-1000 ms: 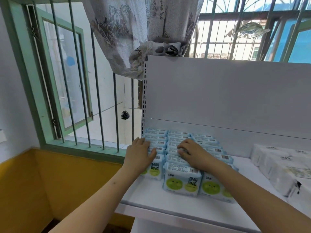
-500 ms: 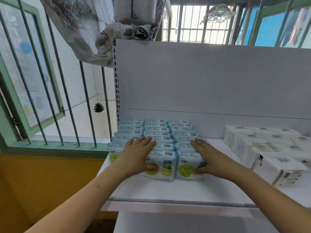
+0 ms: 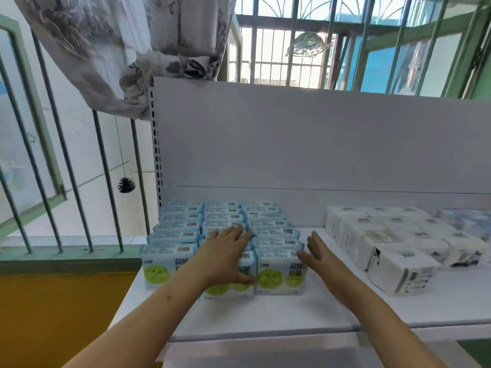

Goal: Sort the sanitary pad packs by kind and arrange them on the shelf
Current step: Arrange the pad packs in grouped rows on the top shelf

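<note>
I have both hands at the block of blue packs (image 3: pixel 225 235), which stands at the left end of the shelf (image 3: pixel 305 312), hard against its white back panel (image 3: pixel 292 144). My left hand (image 3: pixel 225 251) lies flat and spread over the middle row of that block, fingers stretched out, thumb down the front face of the foremost pack; it grips nothing, it only presses. I judge it is there to keep the rows from shifting. My right hand (image 3: pixel 316 254) stands open on edge just beside the block's right flank, palm toward the packs, holding nothing; whether it touches the wrap I cannot tell. I take it as a squaring push, closing the rows together.

The block is three rows deep, packs upright, barcodes on top, green round faces and dark print on the fronts. To its right, well apart, sit the white packs (image 3: pixel 393 245), stacked less evenly, with a bluish blurred bundle (image 3: pixel 467 219) beyond them.
</note>
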Available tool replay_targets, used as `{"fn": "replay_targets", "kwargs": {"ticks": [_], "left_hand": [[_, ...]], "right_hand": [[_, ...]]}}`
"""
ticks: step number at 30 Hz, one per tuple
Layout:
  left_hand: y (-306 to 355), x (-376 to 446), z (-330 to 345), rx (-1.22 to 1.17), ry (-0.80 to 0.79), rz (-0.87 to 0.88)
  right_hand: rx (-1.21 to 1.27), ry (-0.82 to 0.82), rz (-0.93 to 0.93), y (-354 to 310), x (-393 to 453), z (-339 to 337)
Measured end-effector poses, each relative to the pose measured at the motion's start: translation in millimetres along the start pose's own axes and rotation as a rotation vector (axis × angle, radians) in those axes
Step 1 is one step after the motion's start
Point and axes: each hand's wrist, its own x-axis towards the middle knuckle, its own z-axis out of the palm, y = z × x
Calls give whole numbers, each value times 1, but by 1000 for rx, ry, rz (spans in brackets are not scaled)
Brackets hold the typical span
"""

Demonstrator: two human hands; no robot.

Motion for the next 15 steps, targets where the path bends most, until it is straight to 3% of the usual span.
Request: {"fn": "replay_targets", "kwargs": {"ticks": [4,6,10,15], "left_hand": [[5,4,5,35,0,13],[6,6,6,33,-9,21],[7,6,6,-4,-32,33],[6,5,-11,-127,-146,33]], "right_hand": [[501,-36,62,21,2,27],[618,-26,77,16,4,37],[663,32,76,13,15,47],[533,71,168,2,12,41]]}}
